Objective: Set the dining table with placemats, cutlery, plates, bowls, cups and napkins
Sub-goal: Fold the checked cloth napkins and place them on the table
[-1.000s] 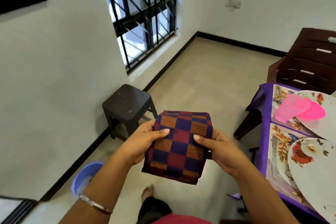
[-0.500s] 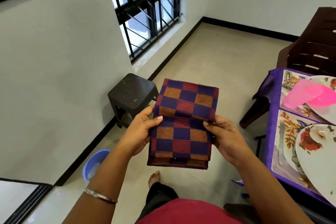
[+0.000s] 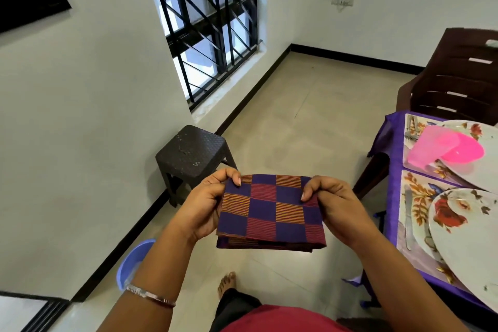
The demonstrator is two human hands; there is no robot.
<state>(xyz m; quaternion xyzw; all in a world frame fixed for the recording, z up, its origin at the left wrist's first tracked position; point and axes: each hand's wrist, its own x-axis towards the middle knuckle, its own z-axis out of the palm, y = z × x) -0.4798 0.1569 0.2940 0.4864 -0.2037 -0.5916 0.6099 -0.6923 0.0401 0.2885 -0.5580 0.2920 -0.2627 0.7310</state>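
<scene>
Napkin (image 3: 269, 210), folded checkered cloth, is hanging in the air in front of the person, above the floor. Left hand (image 3: 207, 203) is pinching its left top corner, right hand (image 3: 334, 205) is pinching the right. Floral plate (image 3: 463, 237) is sitting on the table (image 3: 390, 197) at right, pink cup (image 3: 428, 149) is lying further back, black stool (image 3: 192, 155) is standing by the wall.

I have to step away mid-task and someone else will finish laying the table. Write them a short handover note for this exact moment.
Left hand and right hand: both pinch the top corners of the folded checked napkin, held over the floor, left of the table.
Done: floral placemats laid, floral plates on them, a knife beside the near plate, pink cup and pink bowl at the far setting.
Left: place this napkin; the rest of the table is out of view.
</scene>
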